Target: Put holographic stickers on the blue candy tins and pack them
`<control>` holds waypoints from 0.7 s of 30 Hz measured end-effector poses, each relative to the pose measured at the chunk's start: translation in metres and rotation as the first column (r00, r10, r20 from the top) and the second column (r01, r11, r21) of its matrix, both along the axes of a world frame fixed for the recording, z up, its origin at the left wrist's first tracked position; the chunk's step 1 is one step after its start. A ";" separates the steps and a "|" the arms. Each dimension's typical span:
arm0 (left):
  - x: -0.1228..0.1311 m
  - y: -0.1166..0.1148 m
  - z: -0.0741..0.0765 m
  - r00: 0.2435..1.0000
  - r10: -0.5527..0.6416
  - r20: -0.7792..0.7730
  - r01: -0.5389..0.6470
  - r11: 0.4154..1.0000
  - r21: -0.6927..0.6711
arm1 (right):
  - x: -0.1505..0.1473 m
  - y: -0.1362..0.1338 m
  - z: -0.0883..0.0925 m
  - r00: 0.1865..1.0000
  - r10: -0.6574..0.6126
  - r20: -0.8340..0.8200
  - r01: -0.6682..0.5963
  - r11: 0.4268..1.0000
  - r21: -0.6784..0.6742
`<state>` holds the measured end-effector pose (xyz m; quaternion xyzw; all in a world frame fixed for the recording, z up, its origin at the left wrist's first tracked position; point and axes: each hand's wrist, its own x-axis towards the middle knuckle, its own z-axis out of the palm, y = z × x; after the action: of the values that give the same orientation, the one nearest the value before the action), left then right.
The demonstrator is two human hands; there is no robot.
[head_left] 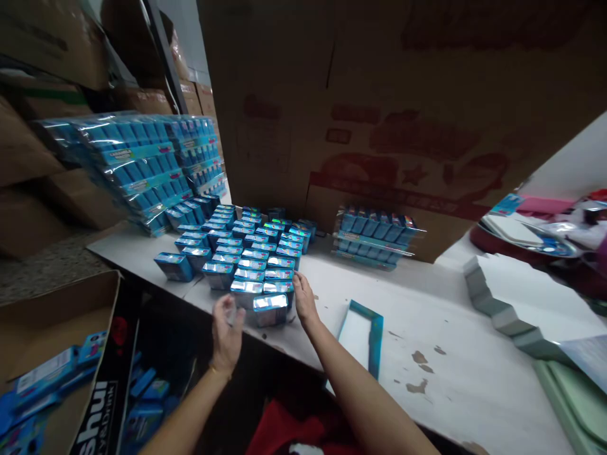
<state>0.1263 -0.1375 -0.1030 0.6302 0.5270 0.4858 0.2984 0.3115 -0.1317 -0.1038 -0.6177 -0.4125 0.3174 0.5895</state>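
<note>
Small blue boxes point(249, 265) stand upright in tight rows on the white table, their shiny tops facing me. My right hand point(305, 298) lies along the right side of the front rows, fingers stretched out and touching or nearly touching the boxes. At the table's front edge, left of the nearest box point(270, 309), is my left hand point(226, 333), slightly blurred, its fingers curved and apart with nothing visible in them. A shallow blue tray point(374, 344) with a white inside lies right of my right forearm.
Clear-wrapped packs of blue boxes point(142, 161) are stacked at the back left, and another pack point(374, 234) leans against a large cardboard carton point(355, 95). White folded card point(531, 297) lies on the right. Below left, an open carton point(114, 316) holds blue boxes.
</note>
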 end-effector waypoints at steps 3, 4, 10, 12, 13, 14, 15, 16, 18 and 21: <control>0.012 -0.014 -0.012 0.984 -0.169 -0.050 0.167 0.985 -0.039 | 0.009 0.012 -0.002 0.997 0.080 -0.013 -0.081 0.996 -0.047; 0.015 -0.017 -0.015 0.977 -0.197 -0.079 0.194 0.980 -0.036 | 0.012 0.014 -0.002 0.994 0.108 0.005 -0.107 0.993 -0.057; 0.025 -0.009 -0.016 0.951 -0.261 -0.163 0.264 0.964 -0.003 | 0.027 0.008 0.008 0.925 0.291 0.245 -0.288 0.956 -0.051; 0.025 -0.009 -0.014 0.944 -0.288 -0.161 0.287 0.958 -0.030 | 0.032 0.002 0.013 0.896 0.334 0.294 -0.329 0.942 -0.068; 0.026 -0.009 -0.013 0.940 -0.304 -0.156 0.300 0.953 -0.047 | 0.034 -0.001 0.016 0.884 0.353 0.308 -0.346 0.935 -0.076; 0.026 -0.011 -0.011 0.933 -0.328 -0.148 0.322 0.945 -0.065 | 0.036 -0.006 0.018 0.875 0.369 0.314 -0.361 0.929 -0.085; 0.027 -0.012 -0.009 0.922 -0.360 -0.139 0.352 0.933 -0.082 | 0.038 -0.010 0.019 0.868 0.385 0.314 -0.374 0.922 -0.096; 0.028 -0.013 -0.007 0.906 -0.403 -0.127 0.393 0.914 -0.097 | 0.039 -0.015 0.019 0.864 0.399 0.306 -0.385 0.917 -0.108; 0.030 -0.014 -0.005 0.856 -0.509 -0.087 0.498 0.858 -0.123 | 0.036 -0.026 0.018 0.873 0.415 0.256 -0.398 0.910 -0.120; 0.034 -0.013 -0.006 0.759 -0.650 0.026 0.645 0.748 -0.155 | 0.016 -0.041 0.010 0.939 0.344 0.022 -0.344 0.939 -0.025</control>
<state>0.1606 -0.1507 -0.1087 0.7556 0.3163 0.3007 0.4884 0.3279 -0.1725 -0.0941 -0.5463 -0.5184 0.4118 0.5131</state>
